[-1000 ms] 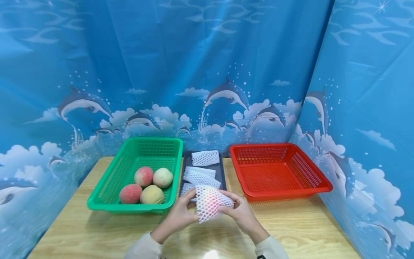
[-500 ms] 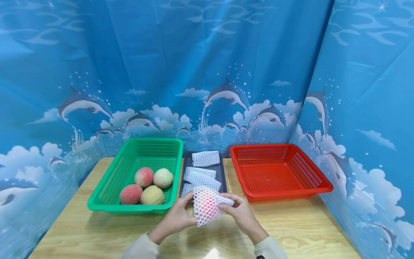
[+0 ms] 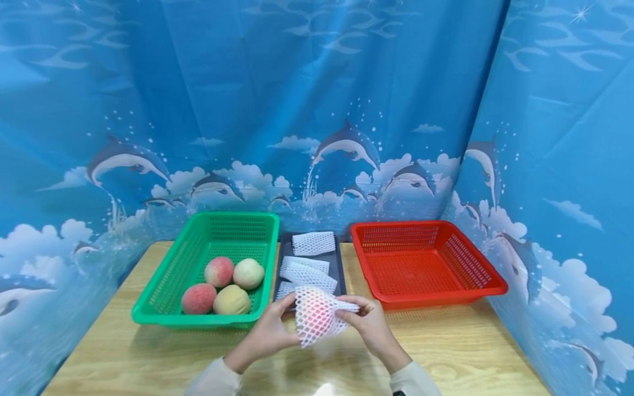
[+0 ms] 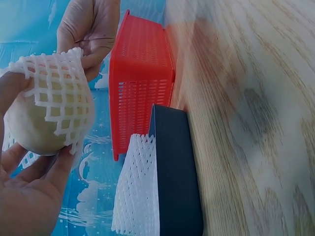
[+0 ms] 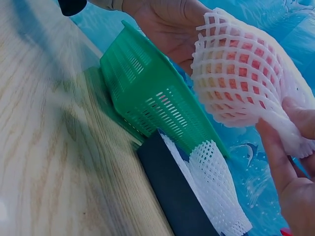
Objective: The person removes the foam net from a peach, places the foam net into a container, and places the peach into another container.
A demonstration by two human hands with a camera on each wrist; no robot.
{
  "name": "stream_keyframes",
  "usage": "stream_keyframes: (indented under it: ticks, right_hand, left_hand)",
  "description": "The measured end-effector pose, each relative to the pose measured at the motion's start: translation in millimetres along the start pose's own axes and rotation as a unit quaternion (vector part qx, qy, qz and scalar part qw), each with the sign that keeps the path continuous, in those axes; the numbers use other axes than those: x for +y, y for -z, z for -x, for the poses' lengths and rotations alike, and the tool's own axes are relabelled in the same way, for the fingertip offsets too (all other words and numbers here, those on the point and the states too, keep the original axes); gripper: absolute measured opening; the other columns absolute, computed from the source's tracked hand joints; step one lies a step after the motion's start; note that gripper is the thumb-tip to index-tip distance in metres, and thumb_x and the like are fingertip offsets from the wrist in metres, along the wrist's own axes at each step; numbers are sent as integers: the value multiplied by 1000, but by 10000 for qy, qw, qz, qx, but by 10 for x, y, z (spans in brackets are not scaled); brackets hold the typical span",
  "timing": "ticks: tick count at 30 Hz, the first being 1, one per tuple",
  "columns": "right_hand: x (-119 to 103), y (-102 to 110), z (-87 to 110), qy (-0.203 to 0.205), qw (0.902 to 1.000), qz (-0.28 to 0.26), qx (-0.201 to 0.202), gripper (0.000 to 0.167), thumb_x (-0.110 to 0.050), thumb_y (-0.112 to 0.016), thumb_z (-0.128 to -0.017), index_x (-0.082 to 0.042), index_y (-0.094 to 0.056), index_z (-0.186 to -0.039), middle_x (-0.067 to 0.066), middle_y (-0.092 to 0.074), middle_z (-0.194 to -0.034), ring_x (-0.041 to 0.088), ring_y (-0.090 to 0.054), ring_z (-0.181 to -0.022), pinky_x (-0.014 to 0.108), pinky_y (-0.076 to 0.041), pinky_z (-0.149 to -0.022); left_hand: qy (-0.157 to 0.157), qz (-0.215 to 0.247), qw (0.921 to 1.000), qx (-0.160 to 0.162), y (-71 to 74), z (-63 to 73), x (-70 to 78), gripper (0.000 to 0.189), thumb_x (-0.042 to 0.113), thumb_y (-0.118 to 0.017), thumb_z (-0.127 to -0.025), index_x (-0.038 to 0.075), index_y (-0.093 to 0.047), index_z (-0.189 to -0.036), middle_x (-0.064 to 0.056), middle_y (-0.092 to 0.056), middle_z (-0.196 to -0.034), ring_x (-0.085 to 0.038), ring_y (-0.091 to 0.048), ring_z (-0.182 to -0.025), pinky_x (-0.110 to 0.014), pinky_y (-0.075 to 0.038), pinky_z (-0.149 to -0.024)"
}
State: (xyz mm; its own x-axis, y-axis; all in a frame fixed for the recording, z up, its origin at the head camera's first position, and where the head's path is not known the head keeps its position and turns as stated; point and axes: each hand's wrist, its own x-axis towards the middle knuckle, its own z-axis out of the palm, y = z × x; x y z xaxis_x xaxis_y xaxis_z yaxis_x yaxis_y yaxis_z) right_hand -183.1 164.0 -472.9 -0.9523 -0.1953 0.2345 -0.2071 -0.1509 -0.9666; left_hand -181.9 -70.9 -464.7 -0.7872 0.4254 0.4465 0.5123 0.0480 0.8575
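Note:
A pink and cream peach (image 4: 34, 123) sits inside a white foam net sleeve (image 3: 317, 314), held above the table in front of the dark tray. My left hand (image 3: 269, 330) grips the peach and the sleeve's wide end, thumb and fingers round it. In the left wrist view, bare pale peach skin shows at that open end. My right hand (image 3: 369, 327) pinches the sleeve's other end, which is gathered into a narrow twisted tail (image 5: 290, 135).
A green basket (image 3: 143, 300) at the left holds several peaches (image 3: 231, 300). Between the baskets, a dark tray (image 3: 338, 258) carries several flat foam net sleeves (image 3: 313, 243). The red basket (image 3: 421, 300) stands at the right on the wooden table (image 3: 446, 346). A dolphin-print curtain (image 3: 247, 110) hangs behind.
My right hand has drawn the sleeve's right end together into a narrower tail. The peach shows more clearly through the mesh, and my left hand has shifted slightly left.

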Motion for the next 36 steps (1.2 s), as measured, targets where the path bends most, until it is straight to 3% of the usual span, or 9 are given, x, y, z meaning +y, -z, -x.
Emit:
stream_keyframes:
  ticks: [10,15,21,26,36]
  right_hand:
    - [-51,17,-27,-21,9987,467,212,35,3,-71,-79,18,-61,-110,-6,-73,-89,6,-65,-77,20,-56,-69]
    - [-64,64,-57,-33,9972,637,379,34,3,-71,-80,15,-62,-111,-4,-73,-89,7,-65,-76,19,-56,-66]
    - [-94,140,-123,5,9951,730,672,37,3,-71,-81,13,-61,-115,-1,-73,-91,9,-66,-77,20,-57,-67]
    - [-130,179,-200,12,9930,658,981,35,4,-69,-83,12,-59,-115,-2,-71,-90,9,-65,-77,19,-57,-66]
    - [-141,151,-469,-244,9881,371,1472,28,3,-67,-85,10,-58,-111,2,-69,-86,9,-65,-73,23,-59,-64]
  left_hand:
    - [-37,-222,9996,165,73,3,31,69,-2,-82,-66,-7,-52,-128,-22,-61,-117,-18,-59,-107,-31,-55,-90]
    - [70,-310,9991,289,157,10,34,74,-1,-83,-66,-6,-49,-132,-22,-59,-119,-23,-59,-107,-31,-56,-88]
    - [663,-297,9960,526,299,17,61,77,19,-87,-69,6,-51,-135,-13,-59,-126,-27,-57,-114,-29,-53,-92]
    - [1056,-401,9903,810,452,30,114,76,21,-87,-69,12,-51,-136,-12,-56,-131,-29,-55,-119,-25,-52,-92]
    - [1162,-855,9826,1170,786,67,160,76,22,-86,-71,14,-50,-137,-13,-51,-135,-33,-56,-118,-33,-54,-91]
